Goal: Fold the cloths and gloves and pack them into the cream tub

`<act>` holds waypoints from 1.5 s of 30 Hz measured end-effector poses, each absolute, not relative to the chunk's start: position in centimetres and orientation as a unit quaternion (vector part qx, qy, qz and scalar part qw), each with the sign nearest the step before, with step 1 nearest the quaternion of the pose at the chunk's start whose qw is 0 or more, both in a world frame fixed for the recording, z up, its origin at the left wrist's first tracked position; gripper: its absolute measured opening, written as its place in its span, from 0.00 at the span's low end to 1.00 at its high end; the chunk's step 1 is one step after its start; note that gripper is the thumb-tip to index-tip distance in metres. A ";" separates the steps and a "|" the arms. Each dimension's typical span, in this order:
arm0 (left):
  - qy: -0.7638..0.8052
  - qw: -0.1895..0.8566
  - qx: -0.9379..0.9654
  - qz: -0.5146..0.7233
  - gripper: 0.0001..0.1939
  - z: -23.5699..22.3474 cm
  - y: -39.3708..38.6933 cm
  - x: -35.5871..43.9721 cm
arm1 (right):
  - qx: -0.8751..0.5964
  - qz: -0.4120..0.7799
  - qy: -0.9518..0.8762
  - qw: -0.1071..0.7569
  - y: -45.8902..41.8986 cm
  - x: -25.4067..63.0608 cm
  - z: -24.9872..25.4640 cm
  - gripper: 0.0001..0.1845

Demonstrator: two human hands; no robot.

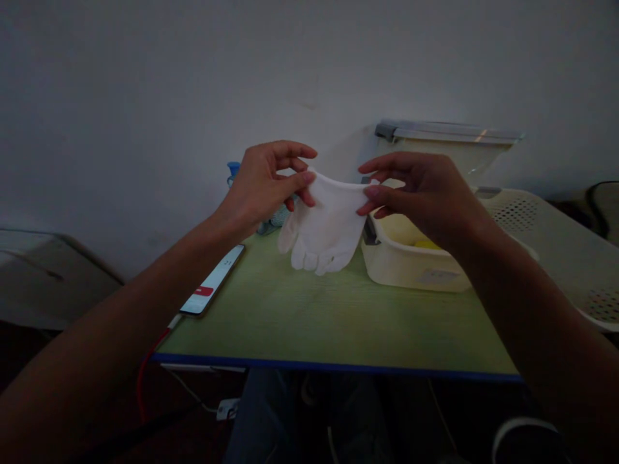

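While glove (331,219) aloft, bin's (399,267) yellow item (426,245)

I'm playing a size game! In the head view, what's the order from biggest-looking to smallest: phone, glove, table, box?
1. Table
2. Box and glove: unsure, because the right hand hides part of the box and the glove is nearer the camera
3. Phone

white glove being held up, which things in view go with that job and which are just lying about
Part of the job:
white glove
left hand and right hand, each pinching its upper edge

Seemingly just lying about:
phone
red cable
perforated basket
open box, though its role is unclear
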State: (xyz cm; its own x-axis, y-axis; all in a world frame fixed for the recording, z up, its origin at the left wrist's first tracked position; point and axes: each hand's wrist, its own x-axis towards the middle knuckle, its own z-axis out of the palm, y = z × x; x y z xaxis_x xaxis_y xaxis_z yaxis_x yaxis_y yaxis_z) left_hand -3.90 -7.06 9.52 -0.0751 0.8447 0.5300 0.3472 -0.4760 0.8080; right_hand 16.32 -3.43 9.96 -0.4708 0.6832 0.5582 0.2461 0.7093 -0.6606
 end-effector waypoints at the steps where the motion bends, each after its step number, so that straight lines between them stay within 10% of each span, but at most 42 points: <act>1: 0.471 0.222 0.645 0.559 0.10 9.3 -6.9 -4.0 | -0.288 0.259 -0.823 0.415 -3.2 16.1 9.8 0.07; 8: 0.527 0.234 0.621 0.531 0.04 6.8 -3.8 -4.9 | -0.324 0.072 -0.851 0.408 -1.5 13.5 7.2 0.05; 18: 0.381 -0.062 0.788 0.480 0.04 3.3 -9.1 -6.1 | -0.250 -0.072 -0.878 0.402 -4.9 14.3 2.2 0.08; 23: 0.385 0.014 0.883 0.269 0.12 -5.1 -12.2 -6.4 | -0.250 -0.045 -0.949 0.189 -7.4 16.1 -5.0 0.08; 33: 0.440 0.149 0.874 0.144 0.11 -3.1 -13.5 -4.5 | -0.220 -0.031 -0.956 0.190 -8.6 17.6 -5.3 0.09; 45: 0.465 0.029 0.883 0.047 0.32 -7.0 -8.6 -2.1 | -0.201 -0.059 -0.957 0.199 -8.6 18.0 -6.0 0.08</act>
